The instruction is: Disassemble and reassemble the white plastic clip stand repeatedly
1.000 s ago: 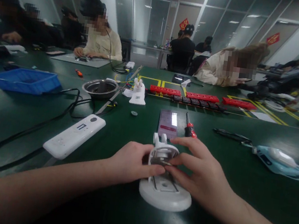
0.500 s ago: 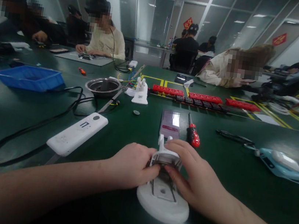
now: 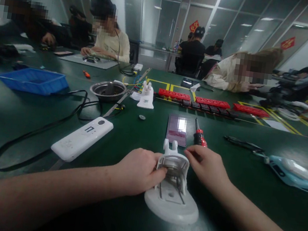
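Observation:
A white plastic stand (image 3: 171, 204) with a round base lies on the green table just in front of me. Its upper bracket (image 3: 173, 162), with two prongs, rises at the far end. My left hand (image 3: 137, 170) is closed on the left side of that bracket, thumb and fingertips pressed against its rim. My right hand (image 3: 206, 167) rests on the table just right of the bracket. Its fingers lie loosely, pointing at the rim, with nothing seen in them. A red-handled screwdriver (image 3: 199, 134) and a phone (image 3: 177, 129) lie just beyond the hands.
A white remote-like device (image 3: 83, 138) and a black cable (image 3: 40, 128) lie to the left. Further left and back stand a blue bin (image 3: 33, 80), a metal bowl (image 3: 108, 90) and a second white stand (image 3: 147, 95). A light-blue device (image 3: 295, 173) lies right. Several people sit across the table.
My right hand has come off the top of the bracket and moved to its right side. The left hand keeps its grip. The stand has shifted slightly.

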Tool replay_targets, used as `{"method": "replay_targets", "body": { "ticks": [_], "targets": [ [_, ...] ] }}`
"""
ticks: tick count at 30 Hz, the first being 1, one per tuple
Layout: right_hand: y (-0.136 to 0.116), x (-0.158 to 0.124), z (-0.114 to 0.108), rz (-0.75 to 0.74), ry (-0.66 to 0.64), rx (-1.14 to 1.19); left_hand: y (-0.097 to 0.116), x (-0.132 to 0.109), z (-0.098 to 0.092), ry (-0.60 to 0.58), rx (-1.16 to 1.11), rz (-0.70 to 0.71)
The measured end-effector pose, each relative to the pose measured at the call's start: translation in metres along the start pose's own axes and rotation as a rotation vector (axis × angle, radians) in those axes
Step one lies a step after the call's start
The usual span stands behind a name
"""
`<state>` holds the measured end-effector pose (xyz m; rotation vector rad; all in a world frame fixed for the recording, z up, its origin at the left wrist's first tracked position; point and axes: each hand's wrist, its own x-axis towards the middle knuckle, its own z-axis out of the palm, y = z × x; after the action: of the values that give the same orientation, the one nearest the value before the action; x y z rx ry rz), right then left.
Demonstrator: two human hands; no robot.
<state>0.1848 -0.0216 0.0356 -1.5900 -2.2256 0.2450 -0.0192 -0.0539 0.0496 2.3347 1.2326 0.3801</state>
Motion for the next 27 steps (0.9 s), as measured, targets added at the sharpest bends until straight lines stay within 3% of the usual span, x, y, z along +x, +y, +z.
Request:
{"method": "replay_targets", "body": {
  "ticks": [6, 12, 17, 23, 27],
  "targets": [
    [0.006, 0.010, 0.026, 0.063, -0.063, -0.164, 0.004, -0.001, -0.001, -0.026, 0.012, -0.021],
    [0.004, 0.010, 0.026, 0.063, -0.101, -0.151, 0.008, 0.000, -0.004, -0.046, 0.043, -0.053],
    [0.006, 0.011, 0.018, 0.092, -0.142, -0.009, 0.002, 0.000, -0.001, -0.018, 0.010, -0.034],
    [0.006, 0.009, 0.007, 0.271, -0.231, 0.238, -0.002, 0.000, 0.000, 0.008, 0.007, 0.008],
    [-0.002, 0.009, -0.006, 0.277, -0.246, 0.411, -0.003, 0.000, 0.000, 0.022, 0.035, 0.022]
  ]
}}
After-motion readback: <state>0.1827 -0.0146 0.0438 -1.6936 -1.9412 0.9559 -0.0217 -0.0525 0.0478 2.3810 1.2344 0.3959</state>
